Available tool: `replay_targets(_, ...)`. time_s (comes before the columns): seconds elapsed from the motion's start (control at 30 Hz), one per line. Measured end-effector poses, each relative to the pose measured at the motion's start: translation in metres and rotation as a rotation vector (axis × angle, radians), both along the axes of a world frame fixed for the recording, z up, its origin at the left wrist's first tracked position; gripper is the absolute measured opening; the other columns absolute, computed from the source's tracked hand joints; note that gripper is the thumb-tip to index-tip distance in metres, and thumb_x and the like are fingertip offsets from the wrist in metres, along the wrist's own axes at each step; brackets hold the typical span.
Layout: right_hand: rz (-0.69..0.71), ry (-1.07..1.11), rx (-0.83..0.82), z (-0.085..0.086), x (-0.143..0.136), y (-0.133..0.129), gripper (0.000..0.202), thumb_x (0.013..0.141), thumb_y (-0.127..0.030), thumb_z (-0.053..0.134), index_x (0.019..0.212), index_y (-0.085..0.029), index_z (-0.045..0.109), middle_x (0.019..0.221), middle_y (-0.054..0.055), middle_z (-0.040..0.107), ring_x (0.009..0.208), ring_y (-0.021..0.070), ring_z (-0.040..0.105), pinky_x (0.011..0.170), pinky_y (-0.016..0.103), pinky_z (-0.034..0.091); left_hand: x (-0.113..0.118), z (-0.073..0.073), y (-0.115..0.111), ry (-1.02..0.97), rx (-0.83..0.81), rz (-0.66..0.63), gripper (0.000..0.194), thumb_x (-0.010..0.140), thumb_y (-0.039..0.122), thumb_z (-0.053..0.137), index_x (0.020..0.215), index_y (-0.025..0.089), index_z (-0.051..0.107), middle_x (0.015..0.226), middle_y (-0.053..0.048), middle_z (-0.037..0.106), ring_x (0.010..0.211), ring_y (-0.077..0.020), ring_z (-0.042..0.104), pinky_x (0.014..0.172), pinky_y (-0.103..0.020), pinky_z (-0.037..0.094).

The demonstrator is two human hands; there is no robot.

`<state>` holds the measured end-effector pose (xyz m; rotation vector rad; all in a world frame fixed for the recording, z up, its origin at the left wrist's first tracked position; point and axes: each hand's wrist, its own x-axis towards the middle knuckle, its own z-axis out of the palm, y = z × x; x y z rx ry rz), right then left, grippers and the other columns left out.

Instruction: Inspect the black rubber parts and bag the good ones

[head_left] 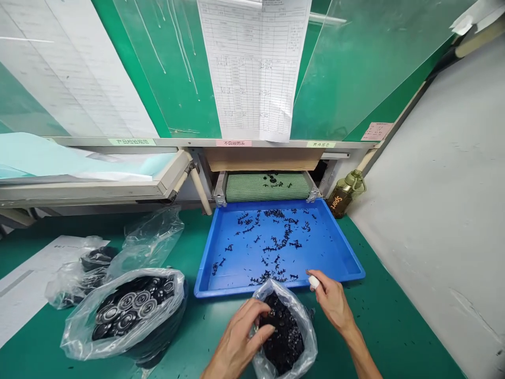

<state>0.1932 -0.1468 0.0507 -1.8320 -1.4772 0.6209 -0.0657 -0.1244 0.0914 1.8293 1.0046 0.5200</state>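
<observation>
My left hand [243, 337] is over a clear plastic bag [310, 337] filled with small black parts [286, 337]. Its thumb and index finger are apart, with dark parts showing in the gap. My right hand [333, 302] is at the front right rim of a blue tray [331, 255], its fingertips drawn together. A white covering [314, 281] wraps one fingertip; whatever those fingers pinch, if anything, is too small to make out. Tiny black pieces [280, 242] lie scattered and clumped across the tray.
A green conveyor belt [252, 187] ends above the tray's far side. Left stands a bag of black round parts [126, 305], near a smaller bag [74, 279] and a paper sheet [23, 279]. A bottle [344, 195] stands against the right wall.
</observation>
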Motion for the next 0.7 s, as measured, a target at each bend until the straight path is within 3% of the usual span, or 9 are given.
replay_targets(0.13, 0.070, 0.033, -0.015, -0.005, 0.002, 0.020, 0.040, 0.086, -0.026, 0.035, 0.113, -0.016, 0.062, 0.069, 0.003, 0.065, 0.055, 0.0152, 0.057, 0.055, 0.026, 0.047, 0.005, 0.002, 0.036, 0.012, 0.006, 0.191, 0.022, 0.087, 0.039, 0.047, 0.096, 0.026, 0.062, 0.081, -0.001, 0.062, 0.072, -0.0169, 0.055, 0.068, -0.027, 0.044)
replay_targets(0.23, 0.089, 0.052, -0.019, -0.011, 0.005, 0.030, 0.039, 0.087, -0.025, 0.035, 0.115, -0.017, 0.060, 0.070, 0.004, 0.065, 0.056, 0.0157, 0.058, 0.054, 0.026, 0.048, 0.023, 0.000, 0.084, -0.024, 0.106, 0.310, 0.027, 0.088, 0.040, 0.044, 0.100, 0.025, 0.063, 0.091, -0.003, 0.064, 0.081, -0.0186, 0.058, 0.074, -0.029, 0.046)
replay_targets(0.4, 0.087, 0.072, -0.025, -0.022, 0.015, 0.039, 0.039, 0.085, -0.024, 0.035, 0.113, -0.019, 0.062, 0.073, 0.005, 0.067, 0.059, 0.0160, 0.059, 0.054, 0.025, 0.048, 0.077, -0.002, 0.195, -0.013, 0.381, 0.225, 0.037, 0.091, 0.038, 0.037, 0.122, 0.025, 0.054, 0.127, -0.008, 0.055, 0.118, -0.0224, 0.048, 0.098, -0.038, 0.037)
replay_targets(0.53, 0.089, 0.131, -0.038, -0.041, 0.025, 0.036, 0.039, 0.081, -0.026, 0.038, 0.107, -0.020, 0.066, 0.066, 0.004, 0.066, 0.049, 0.0153, 0.056, 0.049, 0.023, 0.047, 0.128, -0.004, 0.276, 0.141, 0.659, 0.381, 0.037, 0.090, 0.035, 0.039, 0.121, 0.020, 0.053, 0.131, -0.014, 0.049, 0.123, -0.0272, 0.041, 0.100, -0.043, 0.034)
replay_targets(0.6, 0.070, 0.168, -0.035, -0.052, 0.029, 0.032, 0.038, 0.080, -0.029, 0.039, 0.104, -0.021, 0.067, 0.063, 0.004, 0.065, 0.045, 0.0150, 0.054, 0.045, 0.023, 0.046, 0.150, -0.006, 0.303, 0.161, 0.711, 0.445, 0.036, 0.090, 0.033, 0.039, 0.118, 0.018, 0.054, 0.128, -0.016, 0.050, 0.122, -0.0293, 0.041, 0.099, -0.046, 0.034)
replay_targets(0.7, 0.003, 0.211, -0.026, -0.064, 0.028, 0.031, 0.038, 0.081, -0.030, 0.037, 0.101, -0.022, 0.069, 0.062, 0.004, 0.064, 0.046, 0.0153, 0.055, 0.048, 0.023, 0.046, 0.174, -0.013, 0.322, 0.152, 0.746, 0.501, 0.034, 0.091, 0.030, 0.036, 0.115, 0.015, 0.055, 0.121, -0.018, 0.053, 0.118, -0.0309, 0.043, 0.098, -0.049, 0.032)
